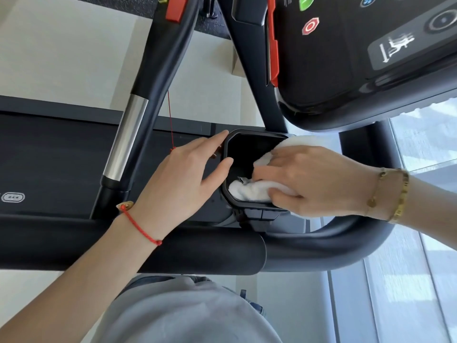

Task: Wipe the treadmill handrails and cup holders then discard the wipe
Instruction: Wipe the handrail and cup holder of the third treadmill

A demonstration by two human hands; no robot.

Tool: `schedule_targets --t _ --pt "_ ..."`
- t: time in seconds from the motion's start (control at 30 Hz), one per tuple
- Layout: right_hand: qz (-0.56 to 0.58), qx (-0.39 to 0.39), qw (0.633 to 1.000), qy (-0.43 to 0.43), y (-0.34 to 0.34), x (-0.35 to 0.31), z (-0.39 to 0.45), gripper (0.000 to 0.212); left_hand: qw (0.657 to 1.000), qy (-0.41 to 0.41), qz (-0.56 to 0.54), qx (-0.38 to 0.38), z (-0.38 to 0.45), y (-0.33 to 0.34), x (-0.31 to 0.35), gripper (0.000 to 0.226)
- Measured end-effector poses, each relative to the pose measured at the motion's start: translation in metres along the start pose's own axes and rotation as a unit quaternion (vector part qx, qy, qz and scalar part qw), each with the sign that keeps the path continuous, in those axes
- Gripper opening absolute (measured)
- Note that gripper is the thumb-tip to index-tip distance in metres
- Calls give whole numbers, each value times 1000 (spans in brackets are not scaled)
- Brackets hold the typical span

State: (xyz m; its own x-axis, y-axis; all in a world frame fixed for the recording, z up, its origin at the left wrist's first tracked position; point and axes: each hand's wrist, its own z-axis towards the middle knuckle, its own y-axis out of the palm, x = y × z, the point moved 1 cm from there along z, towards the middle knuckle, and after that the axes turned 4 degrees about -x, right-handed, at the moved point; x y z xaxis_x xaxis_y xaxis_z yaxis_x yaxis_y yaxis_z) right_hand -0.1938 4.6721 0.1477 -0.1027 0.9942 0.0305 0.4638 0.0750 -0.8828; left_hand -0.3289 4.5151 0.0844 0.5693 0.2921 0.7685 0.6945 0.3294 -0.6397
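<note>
One view only, worn on the person's head, looking steeply down and forward; it sits close over the cup holder point(249, 167), which lies near the middle of the frame; the console point(346, 58) fills the upper right beyond the cup holder, the handrail point(197, 251) crosses just below it (nearer the wearer); wide-angle bending curves the edges; no second view shares the scene.

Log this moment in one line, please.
step: wiping black cup holder | right hand: presses white wipe inside | left hand: steadies rim
</note>
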Motion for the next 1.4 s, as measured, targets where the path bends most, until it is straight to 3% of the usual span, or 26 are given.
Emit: schedule_targets --t 0.23,0.37,0.5,0.6,0.7,0.8,0.93,1.03,1.17,1.3,1.33,1.4 --pt "126 -60 989 -51 -10 22 -26 46 1000 7 -4 3 1 1 -2 58" --pt "-4 -57 997 -54 -3 18 -14 38 1000 10 -4 6 1 1 -2 58" --pt "-85 -59 994 -35 -1 16 2 45 1000 7 -5 5 0 1 -2 59" --pt "-102 -70 992 -31 -1 18 12 48 1000 6 -7 8 1 1 -3 59" --pt "-92 -71 992 -40 1 18 9 36 1000 8 -9 3 1 1 -3 59" --pt "-49 -55 996 -44 6 12 -2 31 1000 2 -7 3 1 1 -4 60" --pt "20 -34 998 -41 5 7 -15 46 1000 2 -4 2 1 0 -4 60" --pt "67 -19 996 -48 -2 6 -30 42 1000 8 -1 4 2 0 -3 60" --pt "56 120 991 -36 -10 11 -45 34 1000 26 6 -4 4 2 -1 58" --pt "-38 252 966 39 -20 16 -21 37 999 41 20 19 4 3 -1 33" --pt "-61 238 967 59 -19 15 -10 38 999 38 21 20 4 3 -2 30" --pt "-78 141 984 82 -10 9 11 49 999 35 15 11 4 3 -3 30"
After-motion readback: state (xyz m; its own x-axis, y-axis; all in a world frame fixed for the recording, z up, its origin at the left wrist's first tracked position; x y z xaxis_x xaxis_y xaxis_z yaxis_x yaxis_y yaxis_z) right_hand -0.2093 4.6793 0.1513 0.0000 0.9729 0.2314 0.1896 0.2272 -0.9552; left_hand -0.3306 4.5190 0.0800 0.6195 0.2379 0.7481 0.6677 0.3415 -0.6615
